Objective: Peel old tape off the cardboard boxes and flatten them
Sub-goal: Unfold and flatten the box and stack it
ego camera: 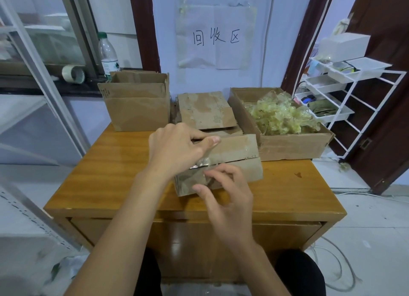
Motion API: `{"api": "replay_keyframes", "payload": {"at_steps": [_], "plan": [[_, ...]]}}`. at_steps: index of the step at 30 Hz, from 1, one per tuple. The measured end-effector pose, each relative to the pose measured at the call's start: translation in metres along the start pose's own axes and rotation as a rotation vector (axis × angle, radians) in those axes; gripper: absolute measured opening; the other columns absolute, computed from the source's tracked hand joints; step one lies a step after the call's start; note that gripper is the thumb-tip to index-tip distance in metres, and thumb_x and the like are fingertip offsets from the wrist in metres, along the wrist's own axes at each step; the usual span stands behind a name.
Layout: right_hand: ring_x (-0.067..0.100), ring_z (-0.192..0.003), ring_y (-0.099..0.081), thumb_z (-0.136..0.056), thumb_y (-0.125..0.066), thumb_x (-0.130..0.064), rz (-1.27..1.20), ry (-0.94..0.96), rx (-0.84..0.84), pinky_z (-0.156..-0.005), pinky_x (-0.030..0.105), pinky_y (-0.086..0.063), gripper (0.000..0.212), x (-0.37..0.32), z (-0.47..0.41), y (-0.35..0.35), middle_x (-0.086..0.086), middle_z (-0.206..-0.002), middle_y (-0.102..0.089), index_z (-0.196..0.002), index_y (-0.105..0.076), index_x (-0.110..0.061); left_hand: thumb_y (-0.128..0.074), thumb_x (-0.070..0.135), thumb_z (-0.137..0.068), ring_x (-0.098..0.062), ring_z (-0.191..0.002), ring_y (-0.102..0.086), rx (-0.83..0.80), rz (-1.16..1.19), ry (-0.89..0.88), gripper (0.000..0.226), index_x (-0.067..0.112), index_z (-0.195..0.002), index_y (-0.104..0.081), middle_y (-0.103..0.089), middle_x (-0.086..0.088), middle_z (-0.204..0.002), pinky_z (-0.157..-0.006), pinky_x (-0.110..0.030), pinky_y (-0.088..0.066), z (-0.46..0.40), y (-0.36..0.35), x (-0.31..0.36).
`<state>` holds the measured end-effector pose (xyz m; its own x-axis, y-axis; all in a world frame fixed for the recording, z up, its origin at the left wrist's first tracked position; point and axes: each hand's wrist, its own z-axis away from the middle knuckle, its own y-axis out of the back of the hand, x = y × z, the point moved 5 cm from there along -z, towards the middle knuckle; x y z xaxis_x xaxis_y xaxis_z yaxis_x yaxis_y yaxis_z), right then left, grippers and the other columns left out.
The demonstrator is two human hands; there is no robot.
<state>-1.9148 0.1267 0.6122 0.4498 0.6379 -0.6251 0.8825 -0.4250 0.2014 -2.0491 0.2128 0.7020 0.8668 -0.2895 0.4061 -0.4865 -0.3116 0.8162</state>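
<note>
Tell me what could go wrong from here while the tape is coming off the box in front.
The left hand holds the small box while the right hand works the crumpled clear tape at the seam. The tape may snap and leave strips behind. It may also tear the cardboard's surface, as seems to have happened on the flattened pieces. A hard pull could slide the box toward the table edge.

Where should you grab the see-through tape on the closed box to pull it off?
Probably pinch the loose, crinkled end of the tape, lifted at the seam of the closed box, coming from the near side. The rest lies flat and offers no edge.
</note>
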Motion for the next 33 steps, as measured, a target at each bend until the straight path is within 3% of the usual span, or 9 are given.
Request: {"api": "replay_keyframes", "payload": {"at_steps": [4, 6, 10, 13, 17, 20, 23, 26, 33], "plan": [[0.022, -0.110, -0.058, -0.105, -0.058, -0.030, 0.058, -0.002, -0.008, -0.090, 0.035, -0.052, 0.032, -0.001, -0.001, 0.003, 0.004, -0.118, -0.058, -0.117, -0.074, -0.006, -0.059, 0.075, -0.090, -0.008, -0.077, -0.067, -0.073, 0.127, 0.070, 0.038, 0.046, -0.082, -0.082, -0.074, 0.018, -0.072, -0.071, -0.029, -0.052, -0.006, -0.006, -0.012], [0.022, -0.103, -0.058, -0.102, -0.063, -0.013, 0.124, 0.041, 0.021, -0.084, 0.033, -0.052, 0.018, 0.001, -0.003, 0.006, 0.006, -0.112, -0.058, -0.112, -0.075, -0.003, -0.067, 0.061, -0.093, -0.003, -0.082, -0.071, -0.109, 0.283, 0.143, 0.033, 0.039, -0.073, -0.081, -0.073, 0.025, -0.070, -0.084, -0.038, -0.058, -0.004, -0.018, -0.026], [0.015, -0.105, -0.060, -0.093, -0.072, 0.003, 0.242, 0.069, 0.023, -0.090, 0.020, -0.052, 0.023, 0.010, -0.011, 0.007, 0.008, -0.112, -0.064, -0.115, -0.075, -0.003, -0.071, 0.046, -0.096, 0.008, -0.077, -0.071, -0.042, 0.406, 0.143, 0.027, 0.037, -0.072, -0.080, -0.073, 0.022, -0.068, -0.087, -0.038, -0.060, -0.002, -0.029, -0.039], [0.010, -0.103, -0.058, -0.091, -0.074, 0.001, 0.274, 0.064, 0.069, -0.092, 0.012, -0.046, 0.013, 0.016, -0.015, 0.015, 0.007, -0.107, -0.065, -0.103, -0.076, -0.003, -0.067, 0.057, -0.095, 0.002, -0.085, -0.073, -0.099, 0.381, 0.087, 0.032, 0.034, -0.079, -0.084, -0.076, 0.019, -0.072, -0.090, -0.039, -0.059, -0.008, -0.029, -0.037], [0.015, -0.099, -0.060, -0.096, -0.069, -0.006, 0.162, -0.041, 0.188, -0.086, 0.020, -0.050, 0.006, 0.026, -0.003, 0.027, 0.006, -0.106, -0.062, -0.101, -0.072, -0.005, -0.057, 0.085, -0.073, -0.003, -0.092, -0.071, -0.213, 0.253, 0.017, 0.054, 0.042, -0.091, -0.084, -0.078, 0.024, -0.090, -0.085, -0.040, -0.061, 0.006, -0.023, -0.032], [0.012, -0.098, -0.061, -0.099, -0.059, -0.006, 0.069, -0.201, 0.154, -0.082, 0.027, -0.052, 0.013, 0.046, 0.017, 0.035, -0.002, -0.104, -0.063, -0.106, -0.067, -0.013, -0.059, 0.090, -0.066, 0.004, -0.122, -0.059, -0.278, 0.199, -0.073, 0.067, 0.048, -0.114, -0.077, -0.067, 0.033, -0.127, -0.107, -0.039, -0.050, 0.026, -0.019, -0.025], [0.010, -0.101, -0.065, -0.098, -0.063, 0.002, 0.037, -0.301, 0.019, -0.087, 0.029, -0.056, 0.024, 0.061, 0.033, 0.036, -0.006, -0.107, -0.067, -0.112, -0.068, -0.016, -0.064, 0.086, -0.075, 0.002, -0.150, -0.028, -0.359, 0.087, -0.181, 0.085, 0.047, -0.149, -0.052, -0.037, 0.033, -0.159, -0.127, -0.039, -0.021, 0.047, -0.031, -0.020], [0.013, -0.100, -0.068, -0.095, -0.067, 0.003, 0.011, -0.309, -0.044, -0.086, 0.029, -0.058, 0.027, 0.059, 0.034, 0.035, -0.007, -0.105, -0.070, -0.114, -0.070, -0.017, -0.070, 0.069, -0.084, 0.003, -0.155, -0.017, -0.232, 0.150, -0.237, 0.077, 0.043, -0.153, -0.047, -0.033, 0.030, -0.162, -0.131, -0.040, -0.003, 0.059, -0.045, -0.024], [0.011, -0.095, -0.069, -0.087, -0.080, -0.001, 0.052, -0.153, -0.129, -0.082, 0.021, -0.057, 0.035, 0.048, 0.028, 0.027, -0.004, -0.103, -0.069, -0.119, -0.070, -0.011, -0.068, 0.066, -0.080, 0.004, -0.148, -0.033, -0.073, 0.341, -0.231, 0.066, 0.039, -0.140, -0.064, -0.052, 0.028, -0.150, -0.129, -0.039, -0.010, 0.060, -0.054, -0.033]]}}
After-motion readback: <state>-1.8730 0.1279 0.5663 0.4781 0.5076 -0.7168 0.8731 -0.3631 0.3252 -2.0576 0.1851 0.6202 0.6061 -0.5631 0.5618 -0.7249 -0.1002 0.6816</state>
